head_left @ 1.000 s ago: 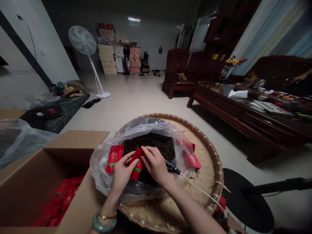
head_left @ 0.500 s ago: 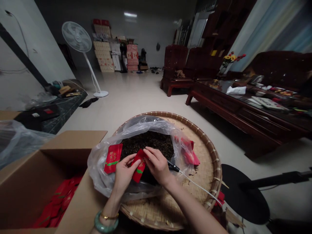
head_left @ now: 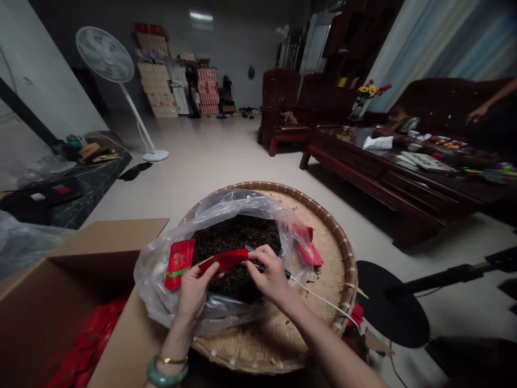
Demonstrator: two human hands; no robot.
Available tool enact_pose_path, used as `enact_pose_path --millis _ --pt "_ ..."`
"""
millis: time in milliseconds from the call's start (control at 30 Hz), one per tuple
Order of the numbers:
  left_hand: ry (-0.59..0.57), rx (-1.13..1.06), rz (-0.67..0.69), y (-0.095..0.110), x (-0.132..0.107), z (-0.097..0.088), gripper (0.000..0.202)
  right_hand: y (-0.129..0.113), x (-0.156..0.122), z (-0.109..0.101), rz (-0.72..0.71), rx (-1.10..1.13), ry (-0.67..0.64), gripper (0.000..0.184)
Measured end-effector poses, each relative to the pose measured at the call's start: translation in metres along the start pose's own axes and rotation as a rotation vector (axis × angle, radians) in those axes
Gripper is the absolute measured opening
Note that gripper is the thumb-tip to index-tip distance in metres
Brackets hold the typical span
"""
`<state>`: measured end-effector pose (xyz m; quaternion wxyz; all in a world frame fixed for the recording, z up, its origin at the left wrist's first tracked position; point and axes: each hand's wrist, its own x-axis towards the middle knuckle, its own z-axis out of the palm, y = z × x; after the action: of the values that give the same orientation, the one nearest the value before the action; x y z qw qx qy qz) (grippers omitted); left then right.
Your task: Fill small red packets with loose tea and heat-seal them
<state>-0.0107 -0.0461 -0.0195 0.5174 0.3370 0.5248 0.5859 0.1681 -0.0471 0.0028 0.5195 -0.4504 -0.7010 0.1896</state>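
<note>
A small red packet [head_left: 230, 261] with a green band is stretched between my two hands above dark loose tea leaves [head_left: 238, 229]. My left hand [head_left: 196, 285] pinches its left end between thumb and fingers. My right hand [head_left: 272, 275] closes its fingertips on the right end. A black corded tool [head_left: 287, 274], like a small hand-held sealer, lies by my right hand and is partly hidden behind it; whether the hand touches it I cannot tell. The leaves fill an open clear plastic bag [head_left: 151, 285]. Another red packet [head_left: 180, 263] with gold print lies on the bag's left side.
The bag sits on a round woven bamboo tray [head_left: 315, 323]. More red packets [head_left: 309, 250] lie at its right. A cardboard box [head_left: 117, 339] with many red packets stands left. Right are a black round base [head_left: 393, 302] and a wooden table [head_left: 363, 172]. A person's arm [head_left: 490, 102] shows far right.
The packet has turned from steeply slanted to nearly level. My right hand has shifted to its far end and now pinches there. The view has swung slightly right; a person's arm has appeared.
</note>
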Motion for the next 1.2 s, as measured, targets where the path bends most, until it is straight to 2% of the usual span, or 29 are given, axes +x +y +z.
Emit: enact_pose_path --millis 133,300,400,500,567,667,733,800,900,933,1000,1067,1200 --pt "-0.116 -0.087 -0.124 -0.002 -0.006 0.008 0.042 -0.002 -0.007 0.001 0.001 -0.008 -0.015 0.011" --pt "-0.208 -0.127 -0.131 0.003 -0.010 0.010 0.049 -0.005 -0.011 -0.001 0.170 0.093 -0.150 0.015" --pt "-0.243 -0.135 -0.126 0.001 -0.010 0.008 0.051 -0.005 -0.011 -0.002 0.279 0.308 -0.267 0.024" --pt "-0.322 -0.104 -0.164 -0.005 -0.008 0.005 0.051 -0.001 -0.010 -0.002 0.443 0.614 -0.497 0.041" --pt "-0.370 -0.069 -0.176 -0.010 -0.006 0.003 0.051 0.004 -0.010 -0.002 0.544 0.705 -0.604 0.051" --pt "-0.413 0.036 -0.134 -0.016 -0.002 -0.002 0.052 0.011 -0.013 0.000 0.591 0.709 -0.558 0.058" --pt "-0.403 0.154 -0.050 -0.018 0.001 -0.005 0.051 0.013 -0.013 0.000 0.573 0.710 -0.510 0.059" --pt "-0.301 0.315 0.122 -0.017 0.000 -0.007 0.047 0.013 -0.013 0.000 0.562 0.716 -0.487 0.057" --pt "-0.113 0.663 0.604 -0.012 -0.007 -0.006 0.041 0.013 -0.013 0.002 0.573 0.709 -0.465 0.056" --pt "-0.114 0.796 0.779 -0.011 -0.010 -0.005 0.042 0.013 -0.013 0.003 0.580 0.710 -0.462 0.055" --pt "-0.224 1.031 1.031 -0.010 -0.016 -0.003 0.045 0.013 -0.015 0.005 0.600 0.715 -0.452 0.055" --pt "-0.342 1.160 1.134 -0.011 -0.018 0.000 0.047 0.014 -0.017 0.008 0.639 0.745 -0.431 0.054" --pt "-0.409 1.166 1.129 -0.018 -0.015 0.001 0.052 0.014 -0.020 0.011 0.708 0.881 -0.403 0.047"
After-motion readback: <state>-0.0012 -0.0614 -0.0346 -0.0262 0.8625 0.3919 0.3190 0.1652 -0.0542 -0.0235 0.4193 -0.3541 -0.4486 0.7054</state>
